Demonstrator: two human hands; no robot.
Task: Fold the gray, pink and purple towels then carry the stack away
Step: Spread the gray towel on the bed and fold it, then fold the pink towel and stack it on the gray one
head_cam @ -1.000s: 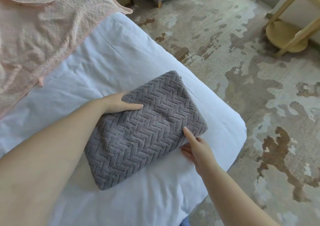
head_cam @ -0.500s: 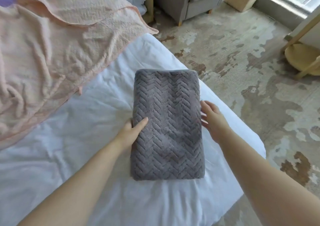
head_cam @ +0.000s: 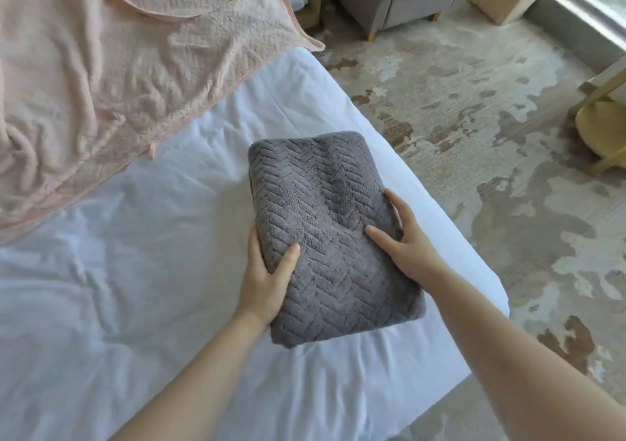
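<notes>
L hand (head_cam: 267, 281) grips the left long edge of the folded gray towel (head_cam: 325, 210), thumb on top, fingers tucked under. R hand (head_cam: 406, 237) clamps the opposite edge, thumb across the top, fingers wrapped round the side. The towel sits between the two hands on the bed (head_cam: 169, 237), its long axis running away from them; can't tell if the near end is lifted. Looks like a thick plush bundle: light, soft, and the ribbed pile should give decent grip, but the layers could prob. slump or fan open if held by one end. Best hold is as now, both long edges at mid-length w/ a light inward squeeze. The pink towel (head_cam: 111, 68) lies unfolded and rumpled up-left of L hand, well apart from the gray one. Purple towel isn't in view. The bed edge runs just right of R hand, w/ floor (head_cam: 474, 119) beyond. Bare sheet left of L hand gives room to set down and fold.
</notes>
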